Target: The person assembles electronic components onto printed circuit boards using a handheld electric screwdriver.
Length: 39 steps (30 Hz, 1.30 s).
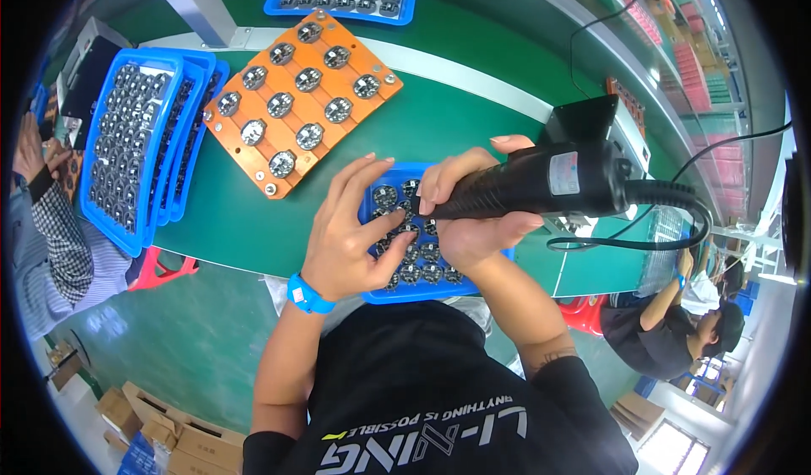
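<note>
My right hand (477, 221) is wrapped round a black corded electric screwdriver (524, 183), held nearly level above a blue tray (422, 292). The driver's tip end points left toward my other hand. Several small round electronic parts (431, 273) with dark and silver faces fill the tray. My left hand (342, 230) reaches over the tray's left side, with thumb and index finger closed about one of these parts and its other fingers stretched out. The hands and the driver hide much of the tray.
Beyond my left hand lies an orange fixture plate (359, 62) with rows of round parts. Stacked blue trays (145, 237) stand left, another blue tray (269, 10) at the back. A black cable (625, 245) loops at right. Co-workers sit on both sides.
</note>
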Each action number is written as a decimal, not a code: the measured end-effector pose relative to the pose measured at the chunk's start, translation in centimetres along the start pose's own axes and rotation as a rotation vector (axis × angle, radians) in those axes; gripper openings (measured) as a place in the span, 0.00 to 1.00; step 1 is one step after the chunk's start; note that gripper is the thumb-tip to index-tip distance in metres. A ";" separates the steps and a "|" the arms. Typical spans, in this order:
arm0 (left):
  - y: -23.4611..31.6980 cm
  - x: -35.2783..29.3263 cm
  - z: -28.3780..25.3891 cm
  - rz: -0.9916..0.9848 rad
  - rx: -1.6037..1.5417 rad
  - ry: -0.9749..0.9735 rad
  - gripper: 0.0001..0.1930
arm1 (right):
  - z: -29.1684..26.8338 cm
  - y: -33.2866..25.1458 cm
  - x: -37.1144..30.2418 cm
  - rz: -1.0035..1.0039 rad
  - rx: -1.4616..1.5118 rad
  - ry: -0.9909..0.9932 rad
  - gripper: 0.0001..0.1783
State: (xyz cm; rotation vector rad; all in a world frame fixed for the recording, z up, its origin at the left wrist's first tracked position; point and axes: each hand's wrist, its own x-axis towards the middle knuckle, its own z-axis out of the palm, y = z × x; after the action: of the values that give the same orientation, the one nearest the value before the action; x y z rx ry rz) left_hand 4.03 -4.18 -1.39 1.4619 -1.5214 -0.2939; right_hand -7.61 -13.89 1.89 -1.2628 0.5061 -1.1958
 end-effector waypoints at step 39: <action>1.1 0.5 0.2 0.005 0.109 -0.097 0.08 | -10.8 -11.0 1.8 -0.332 -0.304 0.423 0.47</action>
State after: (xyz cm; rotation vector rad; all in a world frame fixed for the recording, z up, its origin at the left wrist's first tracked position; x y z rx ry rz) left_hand 3.28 -4.45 -0.47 1.5487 -1.6407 -0.2865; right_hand -20.47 -18.80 9.17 -1.3888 0.8347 -1.7329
